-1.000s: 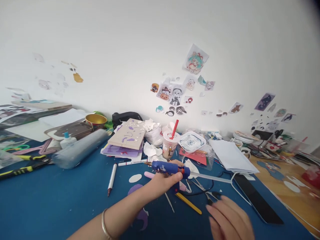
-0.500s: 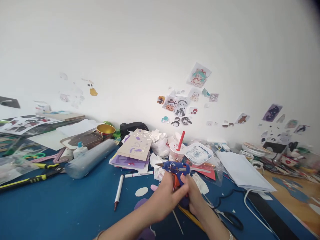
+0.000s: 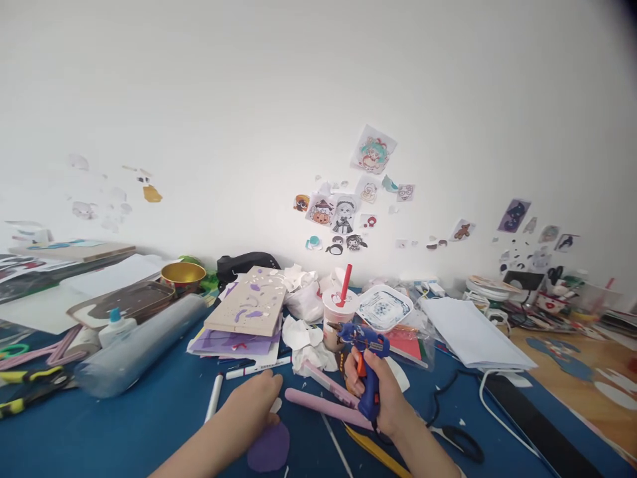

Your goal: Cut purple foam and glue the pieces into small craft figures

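My right hand (image 3: 385,392) is wrapped round the handle of a blue hot glue gun (image 3: 367,338) with an orange trigger, its nozzle pointing left. My left hand (image 3: 255,401) reaches down to the blue tabletop, fingers curled round a white oval piece (image 3: 277,404); only a small part of that piece shows past the fingers. Just below lies a purple rounded cutout (image 3: 269,448). A white marker (image 3: 213,398) is left of the hand, and another white pen (image 3: 257,368) lies beyond it. Between the hands is a pink rod (image 3: 326,408).
Behind the gun stand a lidded cup (image 3: 340,307) with a red straw and crumpled paper (image 3: 304,342). Purple sheets (image 3: 233,342) under a board are left of them. Scissors (image 3: 460,441), a cable (image 3: 490,411) and white paper (image 3: 475,335) lie rightward; a clear plastic roll (image 3: 142,345) lies leftward.
My left hand has left the glue gun and moved left and down to the white oval piece. My right hand now holds the gun alone. The view has turned slightly right.
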Available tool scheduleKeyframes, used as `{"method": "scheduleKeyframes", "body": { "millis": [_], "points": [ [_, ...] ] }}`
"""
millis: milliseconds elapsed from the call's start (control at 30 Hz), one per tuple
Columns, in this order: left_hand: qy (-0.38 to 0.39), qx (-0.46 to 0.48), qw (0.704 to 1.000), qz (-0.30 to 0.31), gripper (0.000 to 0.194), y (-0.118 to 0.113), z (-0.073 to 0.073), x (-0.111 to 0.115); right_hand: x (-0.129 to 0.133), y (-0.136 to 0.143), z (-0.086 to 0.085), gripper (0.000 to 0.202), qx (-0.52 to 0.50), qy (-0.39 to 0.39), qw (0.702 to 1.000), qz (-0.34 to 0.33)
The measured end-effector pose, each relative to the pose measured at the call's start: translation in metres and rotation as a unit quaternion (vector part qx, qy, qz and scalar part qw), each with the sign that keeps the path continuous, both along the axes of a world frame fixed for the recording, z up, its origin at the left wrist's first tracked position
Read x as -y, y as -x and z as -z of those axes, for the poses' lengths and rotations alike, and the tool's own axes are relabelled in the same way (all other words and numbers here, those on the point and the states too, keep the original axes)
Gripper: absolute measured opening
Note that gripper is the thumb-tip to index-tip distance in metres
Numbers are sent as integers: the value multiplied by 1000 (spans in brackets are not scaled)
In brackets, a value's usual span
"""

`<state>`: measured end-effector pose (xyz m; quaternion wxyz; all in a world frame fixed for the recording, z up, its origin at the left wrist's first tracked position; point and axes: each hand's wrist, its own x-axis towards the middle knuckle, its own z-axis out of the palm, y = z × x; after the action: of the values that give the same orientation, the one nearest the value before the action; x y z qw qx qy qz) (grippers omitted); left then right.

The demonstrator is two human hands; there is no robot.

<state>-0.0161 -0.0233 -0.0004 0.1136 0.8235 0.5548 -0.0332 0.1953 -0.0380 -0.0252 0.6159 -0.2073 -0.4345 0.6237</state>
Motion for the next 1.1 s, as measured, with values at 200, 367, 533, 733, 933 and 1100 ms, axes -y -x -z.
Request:
{"method": "scheduleKeyframes", "body": {
  "millis": [200,367,533,733,933,1100],
  "points": [
    [-9,80,997,4,22,16,23,-9,1,4,-3,41,48,36,998,3],
    [-22,100,995,0,15,20,22,-13,1,7,4,47,75,29,996,28],
    [-26,167,985,-24,10,17,12,-16,-1,8,14,47,79,26,996,40],
    [1,262,965,-23,17,17,11,-19,3,9,16,49,77,19,996,45],
    [6,341,940,-24,18,17,14,-22,9,14,3,41,101,-14,994,44],
    [8,411,911,-39,20,14,11,-22,6,12,5,40,82,-3,994,67]
  ]
}}
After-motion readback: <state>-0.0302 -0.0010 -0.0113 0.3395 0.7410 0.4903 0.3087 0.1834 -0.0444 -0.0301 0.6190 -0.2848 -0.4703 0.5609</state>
